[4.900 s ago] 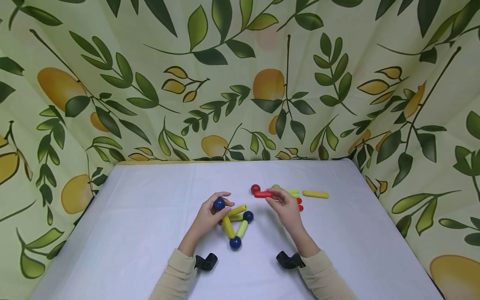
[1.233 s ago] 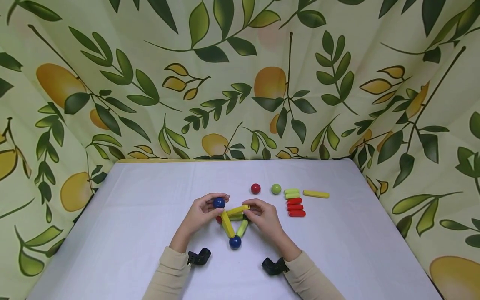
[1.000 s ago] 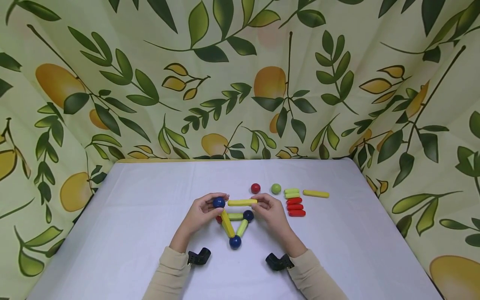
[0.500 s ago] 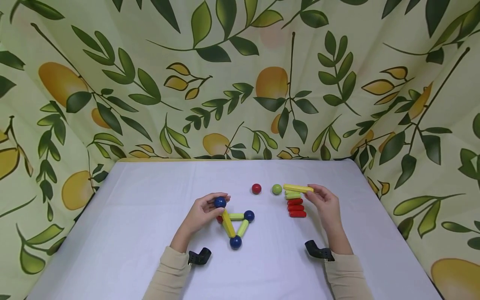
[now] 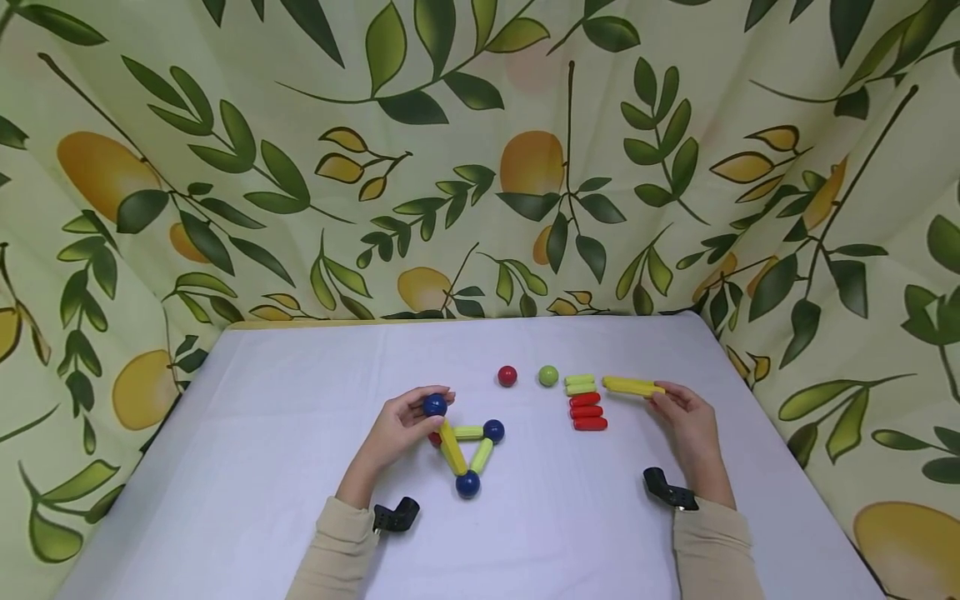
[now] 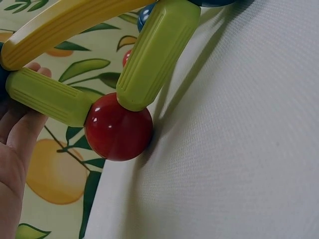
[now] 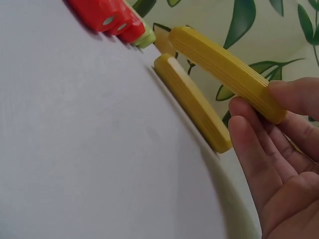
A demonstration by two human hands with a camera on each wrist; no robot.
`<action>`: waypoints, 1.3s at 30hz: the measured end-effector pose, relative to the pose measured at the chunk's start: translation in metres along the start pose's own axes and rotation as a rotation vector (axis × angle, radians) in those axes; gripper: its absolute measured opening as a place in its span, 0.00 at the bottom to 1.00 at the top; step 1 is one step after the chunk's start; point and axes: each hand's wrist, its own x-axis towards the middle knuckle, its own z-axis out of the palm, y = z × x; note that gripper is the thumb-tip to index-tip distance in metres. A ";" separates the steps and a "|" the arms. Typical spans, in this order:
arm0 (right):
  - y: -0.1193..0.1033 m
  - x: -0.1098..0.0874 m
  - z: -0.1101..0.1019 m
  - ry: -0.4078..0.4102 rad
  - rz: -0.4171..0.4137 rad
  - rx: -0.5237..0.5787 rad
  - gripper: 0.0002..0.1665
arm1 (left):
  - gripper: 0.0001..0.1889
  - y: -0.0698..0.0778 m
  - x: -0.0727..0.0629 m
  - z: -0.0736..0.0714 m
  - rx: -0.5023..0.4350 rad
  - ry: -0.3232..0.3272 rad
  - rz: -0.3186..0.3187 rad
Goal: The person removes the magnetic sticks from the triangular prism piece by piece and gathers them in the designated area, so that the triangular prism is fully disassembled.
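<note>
My left hand grips a blue ball at the top corner of a ball-and-rod building-toy frame. A long yellow rod runs from there to another blue ball at the front. Short light-green rods join that ball, a third blue ball and a red ball, which the left hand mostly covers in the head view. With thumb and fingers, my right hand pinches one end of a yellow rod. Below it, a second yellow rod lies on the table, apart from it.
Left of the right hand lie several red rods and short light-green rods in a column. A loose green ball and a loose red ball stand beside them. White cloth covers the table; a patterned curtain hangs behind.
My right hand has set down a red rod, taken the yellow rod off the frame and carried it right, to the other yellow rod. The left hand keeps its hold on the blue ball.
</note>
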 end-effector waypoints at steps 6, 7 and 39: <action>0.008 0.003 0.005 0.037 0.016 -0.082 0.28 | 0.22 0.000 0.000 0.000 0.002 -0.011 0.017; 0.009 0.003 0.006 0.044 0.014 -0.105 0.27 | 0.22 -0.001 0.000 0.000 0.000 -0.016 0.023; 0.004 -0.002 0.015 0.269 -0.045 -0.410 0.22 | 0.26 -0.038 -0.001 0.018 0.135 -0.046 -0.203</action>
